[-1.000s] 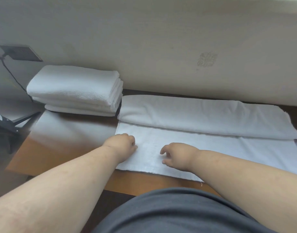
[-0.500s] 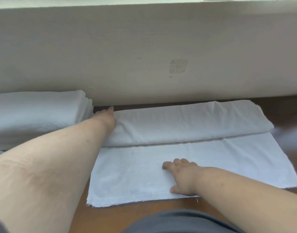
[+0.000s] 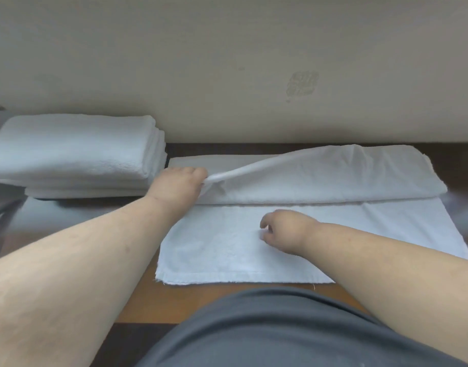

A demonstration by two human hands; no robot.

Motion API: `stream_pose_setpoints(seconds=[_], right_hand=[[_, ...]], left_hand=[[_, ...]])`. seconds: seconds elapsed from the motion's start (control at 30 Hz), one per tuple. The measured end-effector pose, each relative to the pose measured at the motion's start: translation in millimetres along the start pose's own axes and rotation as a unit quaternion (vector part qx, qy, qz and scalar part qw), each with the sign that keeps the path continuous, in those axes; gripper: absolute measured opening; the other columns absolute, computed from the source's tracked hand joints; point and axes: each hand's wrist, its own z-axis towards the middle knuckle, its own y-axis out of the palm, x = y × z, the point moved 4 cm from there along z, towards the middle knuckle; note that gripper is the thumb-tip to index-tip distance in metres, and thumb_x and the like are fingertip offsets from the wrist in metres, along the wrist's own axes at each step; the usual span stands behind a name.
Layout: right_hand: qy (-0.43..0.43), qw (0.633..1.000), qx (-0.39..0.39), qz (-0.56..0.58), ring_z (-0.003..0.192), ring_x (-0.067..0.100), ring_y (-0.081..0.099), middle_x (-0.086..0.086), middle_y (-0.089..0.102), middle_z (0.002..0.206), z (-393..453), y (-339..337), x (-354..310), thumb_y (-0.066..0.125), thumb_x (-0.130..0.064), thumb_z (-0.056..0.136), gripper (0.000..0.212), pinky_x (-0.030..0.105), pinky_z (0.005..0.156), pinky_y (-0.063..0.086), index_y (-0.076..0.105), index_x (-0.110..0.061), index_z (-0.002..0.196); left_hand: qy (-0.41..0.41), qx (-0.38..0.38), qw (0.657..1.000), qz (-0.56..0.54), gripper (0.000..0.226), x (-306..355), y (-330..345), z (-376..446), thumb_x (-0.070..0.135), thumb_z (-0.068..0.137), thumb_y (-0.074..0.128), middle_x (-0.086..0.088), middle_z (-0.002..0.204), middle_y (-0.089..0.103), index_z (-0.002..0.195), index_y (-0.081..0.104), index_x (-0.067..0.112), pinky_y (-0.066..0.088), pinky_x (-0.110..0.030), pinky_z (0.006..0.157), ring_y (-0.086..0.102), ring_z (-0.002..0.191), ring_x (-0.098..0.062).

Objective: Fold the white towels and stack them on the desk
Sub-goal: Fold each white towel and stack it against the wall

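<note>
The desk (image 3: 148, 303) runs along the wall (image 3: 227, 62) in front of me, and at its far left sits the stack of folded towels (image 3: 73, 152), the part of the job already done. Just right of the stack lies the towel I am working on (image 3: 320, 234), spread flat toward me with its far portion doubled over in a long band against the wall. A moment ago that band lay smooth; now my left hand (image 3: 178, 185) has moved up to its left end and grips the top layer, lifting it into a slanted ridge. I judge this starts the next fold across. My right hand (image 3: 283, 231) has stayed low on the flat part, fingers loosely curled, holding nothing, steadying the cloth.
</note>
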Motion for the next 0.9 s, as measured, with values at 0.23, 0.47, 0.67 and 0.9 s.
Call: stream_pose_setpoints(seconds=[0.23,0.47,0.67,0.9], right_hand=[[-0.049,0.948,0.282,-0.135,0.144,0.029,0.02,0.006,0.025,0.157,12,-54,7,0.064,-0.027,0.085,0.08,0.046,0.114,0.021,0.021,-0.024,0.152],[-0.051,0.951,0.239,-0.192,0.074,0.024,0.051,-0.003,0.057,0.083,-4,-58,51,0.05,-0.024,0.087,0.003,0.035,0.078,0.039,0.049,-0.023,0.09],[-0.153,0.94,0.184,-0.244,0.07,0.018,0.047,-0.008,0.044,0.081,-30,-32,56,0.051,-0.04,0.086,0.013,0.029,0.056,0.033,0.043,-0.03,0.087],[-0.119,0.965,0.05,-0.227,0.073,0.021,0.047,-0.007,0.045,0.083,-41,18,56,0.048,-0.038,0.088,0.014,0.03,0.06,0.034,0.041,-0.026,0.09]], left_hand=[[0.031,-0.049,0.998,-0.004,0.05,12,4,-64,0.0,0.082,0.055,0.002,0.107,0.049,0.123,0.043,0.027,0.033,-0.031,0.063,0.049,0.091,-0.022],[0.03,-0.115,0.993,-0.01,0.066,15,-4,-99,-0.011,0.069,0.055,0.005,0.111,0.043,0.12,0.04,0.028,0.041,-0.031,0.067,0.043,0.101,-0.02],[0.036,-0.18,0.981,0.062,0.071,11,-4,-119,-0.008,0.071,0.057,0.008,0.119,0.046,0.129,0.045,0.031,0.039,-0.024,0.08,0.045,0.109,-0.016],[0.024,-0.305,0.95,0.068,0.057,22,22,-136,-0.004,0.081,0.054,0.001,0.121,0.048,0.128,0.046,0.027,0.044,-0.032,0.086,0.046,0.112,-0.021]])
